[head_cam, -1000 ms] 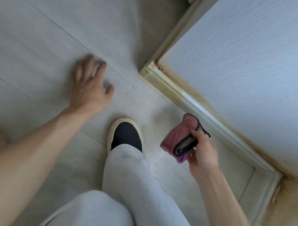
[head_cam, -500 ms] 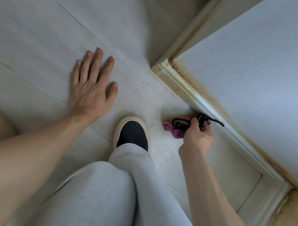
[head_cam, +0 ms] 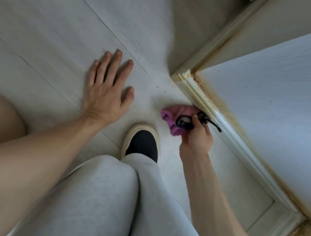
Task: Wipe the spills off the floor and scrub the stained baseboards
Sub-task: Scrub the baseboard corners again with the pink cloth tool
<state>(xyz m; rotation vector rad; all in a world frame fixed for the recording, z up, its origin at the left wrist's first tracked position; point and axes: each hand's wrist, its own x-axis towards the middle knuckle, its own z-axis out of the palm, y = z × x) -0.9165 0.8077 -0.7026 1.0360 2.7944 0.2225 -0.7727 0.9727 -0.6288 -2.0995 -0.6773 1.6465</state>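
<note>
Gripping a bunched pink cloth [head_cam: 171,118] along with a black looped strap [head_cam: 201,121], the right hand [head_cam: 198,138] holds the soft fabric low on the floor [head_cam: 63,26], its upper edge touching the foot of the baseboard [head_cam: 229,128]. No writing or brand can be read anywhere. That baseboard is a glossy cream moulding with ridged profile, running diagonally to an outer corner; rusty brown staining streaks the textured pale wall [head_cam: 278,93] just above it. The left hand [head_cam: 105,91] lies flat, fingers spread, pressed on the matte grey-white planks. 1 black shoe [head_cam: 142,142] with cream sole sits between both hands, below grey sweatpants [head_cam: 105,202]. Open floor stretches leftward.
</note>
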